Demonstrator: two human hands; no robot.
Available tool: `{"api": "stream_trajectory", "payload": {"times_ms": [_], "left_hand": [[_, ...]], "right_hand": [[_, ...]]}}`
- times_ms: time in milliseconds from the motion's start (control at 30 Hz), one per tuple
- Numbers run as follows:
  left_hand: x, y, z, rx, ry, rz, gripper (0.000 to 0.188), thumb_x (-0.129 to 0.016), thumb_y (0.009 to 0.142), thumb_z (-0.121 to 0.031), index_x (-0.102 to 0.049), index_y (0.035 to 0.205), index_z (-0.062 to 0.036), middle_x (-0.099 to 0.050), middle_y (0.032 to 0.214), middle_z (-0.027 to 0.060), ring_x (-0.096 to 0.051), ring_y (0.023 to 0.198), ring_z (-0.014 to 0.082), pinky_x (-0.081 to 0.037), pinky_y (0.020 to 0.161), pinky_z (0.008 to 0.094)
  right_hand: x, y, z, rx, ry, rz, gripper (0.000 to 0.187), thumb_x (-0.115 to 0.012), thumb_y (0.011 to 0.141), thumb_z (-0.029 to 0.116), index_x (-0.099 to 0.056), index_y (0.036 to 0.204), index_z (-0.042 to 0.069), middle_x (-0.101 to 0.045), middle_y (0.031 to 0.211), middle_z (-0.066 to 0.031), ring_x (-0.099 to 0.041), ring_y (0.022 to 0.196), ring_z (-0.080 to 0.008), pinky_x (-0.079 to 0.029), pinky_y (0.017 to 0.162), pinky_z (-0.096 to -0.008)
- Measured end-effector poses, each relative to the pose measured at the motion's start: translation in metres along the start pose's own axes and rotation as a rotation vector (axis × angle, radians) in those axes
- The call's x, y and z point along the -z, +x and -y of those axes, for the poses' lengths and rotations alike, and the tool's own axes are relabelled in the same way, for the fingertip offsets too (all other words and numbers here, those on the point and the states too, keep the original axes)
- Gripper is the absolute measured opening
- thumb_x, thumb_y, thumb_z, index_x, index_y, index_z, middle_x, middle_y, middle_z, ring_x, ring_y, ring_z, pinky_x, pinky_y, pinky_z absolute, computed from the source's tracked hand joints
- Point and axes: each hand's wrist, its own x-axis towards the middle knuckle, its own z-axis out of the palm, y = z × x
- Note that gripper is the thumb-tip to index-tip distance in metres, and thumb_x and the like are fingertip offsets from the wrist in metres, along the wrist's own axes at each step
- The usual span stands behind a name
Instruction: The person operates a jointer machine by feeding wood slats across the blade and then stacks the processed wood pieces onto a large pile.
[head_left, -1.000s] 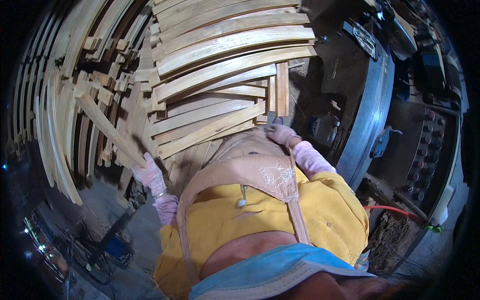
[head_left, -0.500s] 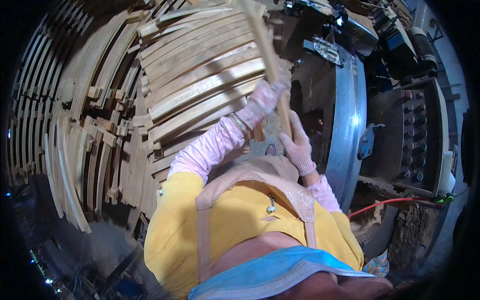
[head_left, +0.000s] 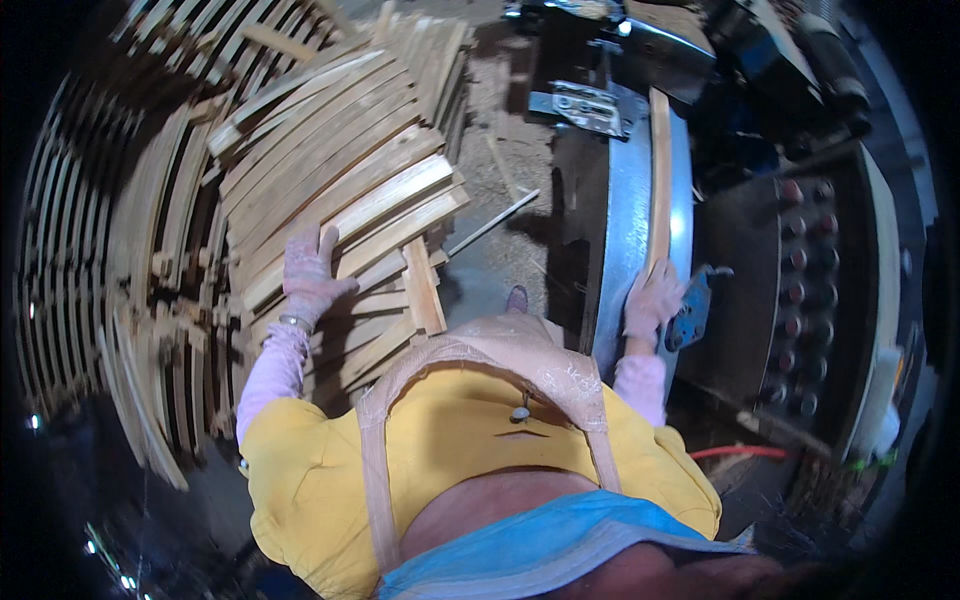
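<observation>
A long, narrow wooden strip (head_left: 660, 180) lies lengthwise on the steel machine bed (head_left: 627, 210) to my right. My right hand (head_left: 654, 298), in a pale knitted glove, is closed round the strip's near end. On the left, my gloved left hand (head_left: 312, 270) rests with spread fingers on the near part of a stack of curved wooden strips (head_left: 340, 185). It touches the strips but has none in its grip. A short wooden piece (head_left: 424, 288) lies crosswise at the stack's right side, close to my body.
A control panel (head_left: 805, 290) with rows of round knobs stands right of the bed. A metal clamp-like fitting (head_left: 590, 108) sits at the bed's far end. More stacked strips (head_left: 150, 230) fill the left. Sawdust and a thin stick (head_left: 495, 222) lie on the floor.
The wooden strip, earlier held up between both hands, now lies on the machine bed in my right hand. My left hand has let go of it and moved left onto the stack.
</observation>
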Motion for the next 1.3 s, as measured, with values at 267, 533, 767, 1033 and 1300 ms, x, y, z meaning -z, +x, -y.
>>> {"api": "stream_trajectory", "payload": {"times_ms": [267, 533, 767, 1033, 1300], "left_hand": [[-0.020, -0.010, 0.005, -0.041, 0.014, -0.008, 0.086, -0.081, 0.073, -0.031, -0.045, 0.149, -0.0135, -0.057, 0.133, 0.0167, -0.056, 0.123, 0.0375, -0.046, 0.106, 0.0469], [0.039, 0.029, -0.021, 0.081, -0.717, -0.233, 0.062, -0.068, 0.088, -0.036, -0.056, 0.141, -0.0053, -0.069, 0.123, 0.0227, -0.064, 0.116, 0.0396, -0.052, 0.099, 0.0473], [0.024, 0.108, -0.098, -0.305, -0.918, -0.196, 0.070, -0.064, 0.092, -0.050, -0.055, 0.144, -0.0028, -0.062, 0.137, 0.0233, -0.057, 0.130, 0.0372, -0.041, 0.113, 0.0457], [-0.040, 0.058, 0.021, -0.128, -0.135, -0.218, 0.080, -0.077, 0.081, -0.046, -0.051, 0.146, -0.0084, -0.053, 0.149, 0.0185, -0.044, 0.141, 0.0394, -0.028, 0.122, 0.0502], [-0.019, 0.076, 0.025, -0.162, -0.031, -0.045, 0.045, -0.065, 0.093, -0.041, -0.063, 0.126, -0.0102, -0.066, 0.122, 0.0177, -0.062, 0.114, 0.0360, -0.052, 0.097, 0.0458]], "right_hand": [[-0.063, 0.149, 0.035, 0.175, 0.095, -0.106, 0.017, -0.068, 0.090, 0.023, -0.069, 0.103, 0.013, -0.071, 0.103, -0.0073, -0.065, 0.103, -0.0319, -0.054, 0.080, -0.0468], [0.022, 0.020, 0.251, 0.478, 1.307, 0.811, 0.041, -0.065, 0.101, 0.025, -0.067, 0.132, -0.001, -0.066, 0.138, -0.0171, -0.063, 0.126, -0.0189, -0.047, 0.109, -0.0310], [0.048, 0.031, 0.263, 0.160, 1.499, 0.846, 0.054, -0.067, 0.095, 0.029, -0.061, 0.136, -0.005, -0.072, 0.123, -0.0118, -0.065, 0.111, -0.0173, -0.050, 0.098, -0.0322], [-0.001, 0.017, 0.002, 0.110, 0.061, 0.015, 0.038, -0.072, 0.084, 0.029, -0.068, 0.119, 0.012, -0.067, 0.114, -0.0122, -0.061, 0.106, -0.0335, -0.048, 0.091, -0.0491], [-0.134, 0.227, 0.034, 0.232, 0.038, -0.129, 0.016, -0.066, 0.089, 0.019, -0.065, 0.105, 0.016, -0.068, 0.105, -0.0037, -0.062, 0.106, -0.0292, -0.047, 0.086, -0.0512]]}}
